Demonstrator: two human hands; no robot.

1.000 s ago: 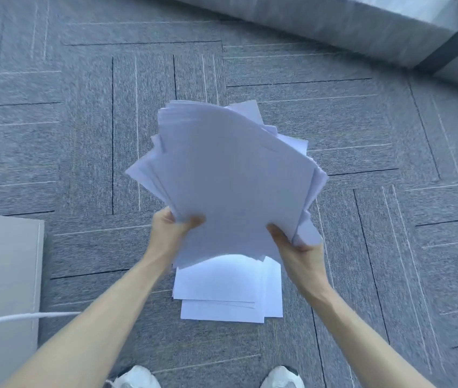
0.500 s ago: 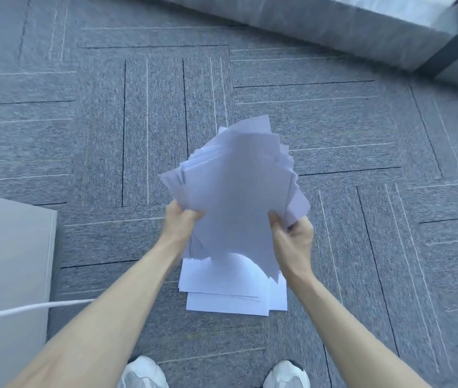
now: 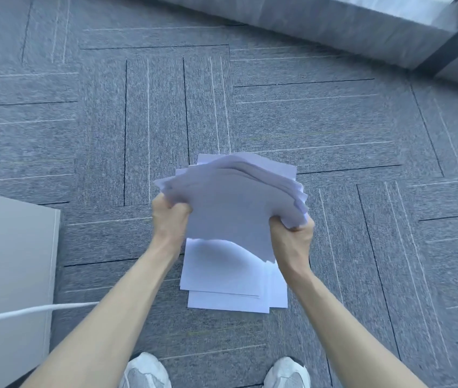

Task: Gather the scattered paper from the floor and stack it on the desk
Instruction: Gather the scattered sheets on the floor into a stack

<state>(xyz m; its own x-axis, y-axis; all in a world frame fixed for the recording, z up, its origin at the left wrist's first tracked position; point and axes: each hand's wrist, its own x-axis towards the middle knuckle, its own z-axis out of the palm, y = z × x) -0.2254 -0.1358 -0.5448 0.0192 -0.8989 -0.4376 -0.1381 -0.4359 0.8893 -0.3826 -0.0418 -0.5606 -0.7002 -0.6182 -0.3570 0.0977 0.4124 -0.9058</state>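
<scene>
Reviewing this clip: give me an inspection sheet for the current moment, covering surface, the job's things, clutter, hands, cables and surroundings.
Surface: grey carpet tiles with line pattern; pale desk corner at the left edge.
Job's things: held bundle of paper, uneven and fanned, above the floor; a smaller pile of sheets lies flat on the carpet beneath it.
Clutter: nothing seen.
Hands: left hand grips the bundle's left side; right hand grips its right side.
Cables: one white cable runs from the left edge across the desk corner.
Surroundings: grey ledge along the top; white shoes at the bottom.
</scene>
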